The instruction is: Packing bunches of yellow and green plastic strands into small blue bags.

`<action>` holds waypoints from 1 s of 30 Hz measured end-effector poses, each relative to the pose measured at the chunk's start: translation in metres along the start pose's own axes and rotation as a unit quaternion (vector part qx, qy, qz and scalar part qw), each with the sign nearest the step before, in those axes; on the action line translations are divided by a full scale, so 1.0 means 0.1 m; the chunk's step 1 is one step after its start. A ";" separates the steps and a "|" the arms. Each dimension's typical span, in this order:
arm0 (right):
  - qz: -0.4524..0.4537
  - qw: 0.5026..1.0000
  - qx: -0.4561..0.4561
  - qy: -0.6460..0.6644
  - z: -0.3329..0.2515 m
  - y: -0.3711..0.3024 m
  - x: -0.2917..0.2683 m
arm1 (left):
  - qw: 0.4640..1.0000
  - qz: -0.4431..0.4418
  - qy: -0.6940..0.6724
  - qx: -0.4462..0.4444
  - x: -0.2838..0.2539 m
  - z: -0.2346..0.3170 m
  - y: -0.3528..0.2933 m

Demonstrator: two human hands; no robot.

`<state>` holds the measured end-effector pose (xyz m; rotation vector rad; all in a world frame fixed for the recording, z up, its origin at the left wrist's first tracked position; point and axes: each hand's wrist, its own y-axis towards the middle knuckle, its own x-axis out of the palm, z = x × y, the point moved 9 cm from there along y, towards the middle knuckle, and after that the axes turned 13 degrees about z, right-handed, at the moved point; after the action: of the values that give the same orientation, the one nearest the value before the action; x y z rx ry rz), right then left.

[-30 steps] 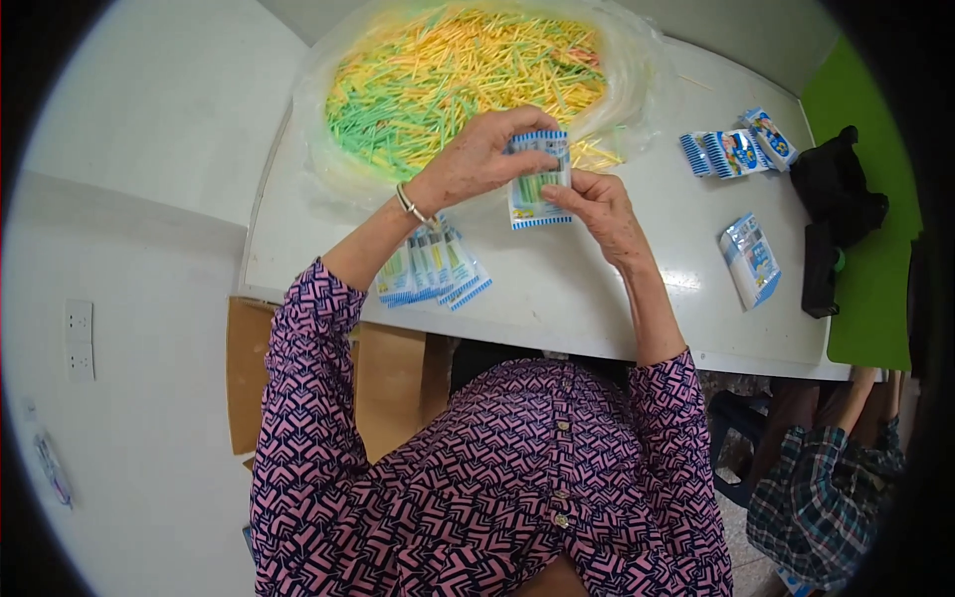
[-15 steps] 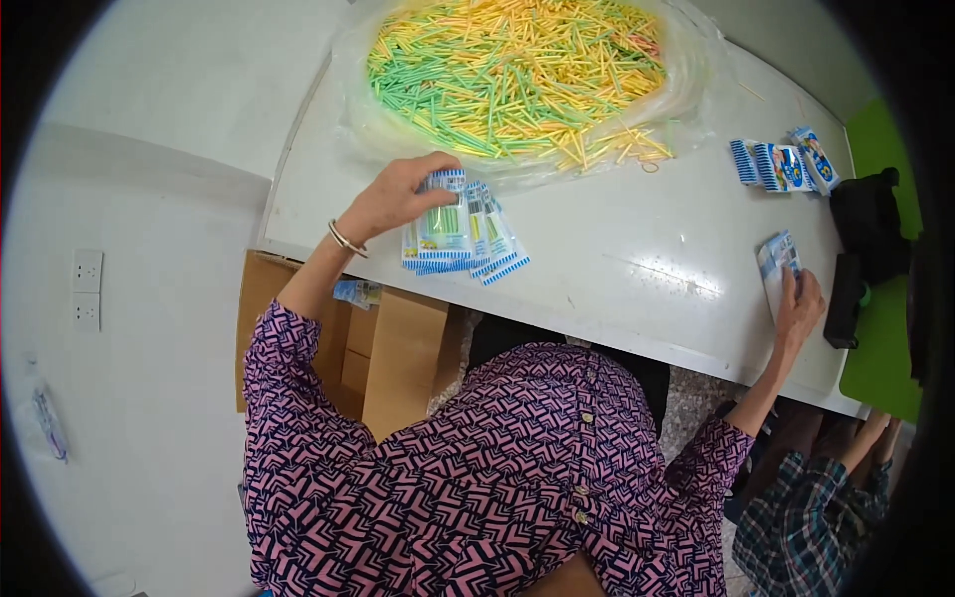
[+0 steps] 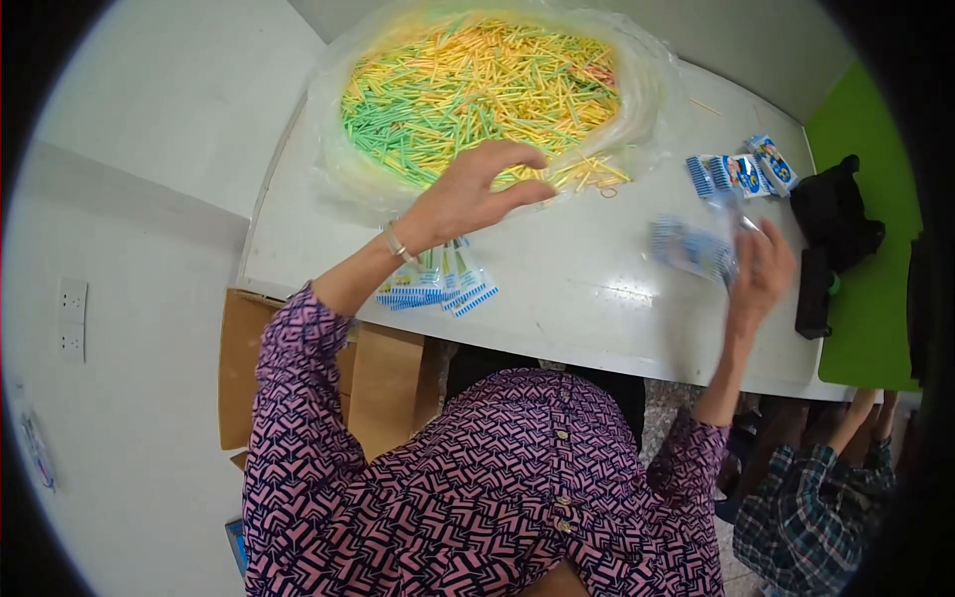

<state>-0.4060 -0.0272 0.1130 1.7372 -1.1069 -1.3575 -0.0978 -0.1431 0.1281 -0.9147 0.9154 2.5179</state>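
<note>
My left hand (image 3: 477,194) hovers over the table just in front of a large clear plastic bag (image 3: 652,109) full of thin yellow, orange and green sticks (image 3: 487,95). Its thumb and fingers are apart, with nothing between them. Below its wrist lies a fanned pile of small clear packets (image 3: 438,287) with blue-striped edges, some holding green sticks; the wrist partly hides them. On the right, my right hand (image 3: 764,274) grips blue-and-white plastic packets (image 3: 691,247), smeared by motion, so their number cannot be told.
More blue-and-white packets (image 3: 741,174) lie at the back right, beside a black object (image 3: 836,209) against a green panel (image 3: 865,298). A rubber band (image 3: 609,191) rests near loose sticks. An open cardboard box (image 3: 383,373) stands below the table edge. Another person's plaid sleeve (image 3: 811,497) shows at lower right.
My left hand has let go of the packet pile and moved right, toward the bag. My right hand has lifted its packets off the table and moved them away from me, leftward.
</note>
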 end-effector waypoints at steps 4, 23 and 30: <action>-0.040 0.979 0.010 0.198 -1.04 0.03 0.39 | 0.974 -0.060 -0.184 -0.120 0.52 0.06 0.21; -0.324 0.772 0.295 0.461 -1.43 -0.50 1.21 | 0.982 0.014 -0.159 -0.103 0.35 -0.18 -0.07; -0.323 0.778 0.291 0.453 -1.60 -0.54 1.18 | 0.987 0.059 -0.112 -0.102 0.29 -0.32 -0.19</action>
<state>-0.2270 -0.1114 0.0551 2.9342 -0.3463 -0.2589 -0.0954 -0.1475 0.0816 -0.6307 0.6693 2.7856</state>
